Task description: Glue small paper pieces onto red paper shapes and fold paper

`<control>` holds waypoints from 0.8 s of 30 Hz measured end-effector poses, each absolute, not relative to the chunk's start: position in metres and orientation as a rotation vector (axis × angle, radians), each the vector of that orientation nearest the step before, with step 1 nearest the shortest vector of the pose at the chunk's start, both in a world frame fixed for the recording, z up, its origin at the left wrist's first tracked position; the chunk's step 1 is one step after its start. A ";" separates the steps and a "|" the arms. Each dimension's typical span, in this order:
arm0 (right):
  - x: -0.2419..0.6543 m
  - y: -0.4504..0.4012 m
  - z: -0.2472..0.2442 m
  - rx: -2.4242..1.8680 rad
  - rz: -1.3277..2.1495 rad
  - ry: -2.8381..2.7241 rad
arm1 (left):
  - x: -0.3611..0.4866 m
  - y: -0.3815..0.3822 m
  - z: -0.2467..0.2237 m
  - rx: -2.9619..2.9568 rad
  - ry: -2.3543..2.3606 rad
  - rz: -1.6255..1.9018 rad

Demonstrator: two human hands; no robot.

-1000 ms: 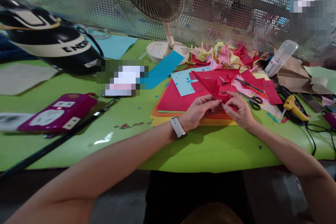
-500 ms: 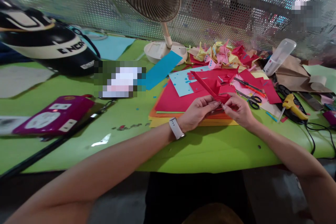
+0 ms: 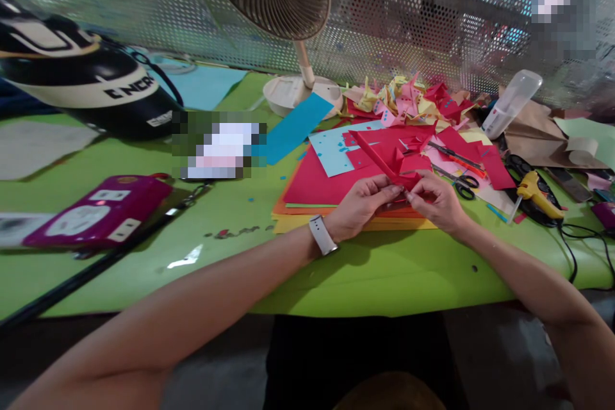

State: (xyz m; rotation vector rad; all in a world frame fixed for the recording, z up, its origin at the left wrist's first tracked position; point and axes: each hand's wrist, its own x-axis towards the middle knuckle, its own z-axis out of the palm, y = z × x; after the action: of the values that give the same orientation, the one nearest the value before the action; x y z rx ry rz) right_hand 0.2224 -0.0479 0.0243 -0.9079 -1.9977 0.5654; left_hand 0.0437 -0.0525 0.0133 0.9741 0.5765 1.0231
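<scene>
A folded red paper piece (image 3: 394, 163) with pointed flaps is pinched between both hands, above a stack of coloured paper. My left hand (image 3: 368, 205), a watch on its wrist, grips the near edge with thumb and fingers. Close beside it, my right hand (image 3: 437, 200) is closed on the same edge, fingertips almost touching the left thumb. The red top sheet (image 3: 312, 186) of the stack lies below, with orange and yellow sheets under it. A light blue sheet (image 3: 331, 154) with small blue scraps rests on top. My fingers hide the lower part of the folded paper.
Scissors (image 3: 464, 186), a yellow glue gun (image 3: 538, 195) and a clear bottle (image 3: 514, 102) are on the right. Folded paper pieces (image 3: 403, 99) pile up behind. To the left are a fan (image 3: 302, 70), a blue strip (image 3: 298, 128), a purple power strip (image 3: 100, 208) and a black bottle (image 3: 96, 83).
Almost nothing differs. Both hands keep their pinch on the folded red paper in the same place.
</scene>
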 end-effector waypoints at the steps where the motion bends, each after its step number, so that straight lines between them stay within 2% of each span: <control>1: 0.222 -0.048 0.024 -0.912 0.565 -1.999 | 0.044 -0.052 0.013 0.978 0.575 1.022; 14: 0.223 -0.049 0.021 -0.937 0.526 -1.916 | 0.045 -0.047 0.008 0.982 0.589 1.130; 20: 0.225 -0.046 0.022 -1.029 0.742 -1.510 | 0.044 -0.047 0.009 1.076 0.664 1.252; 24: 0.219 -0.048 0.026 -1.091 1.118 -1.569 | 0.045 -0.052 0.013 1.139 0.674 1.266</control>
State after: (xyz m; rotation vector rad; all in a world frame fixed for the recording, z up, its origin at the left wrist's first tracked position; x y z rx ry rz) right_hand 0.2187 -0.0478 0.0260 -1.0908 -1.5694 1.1176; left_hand 0.0451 -0.0517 0.0135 1.1391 0.6740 1.2663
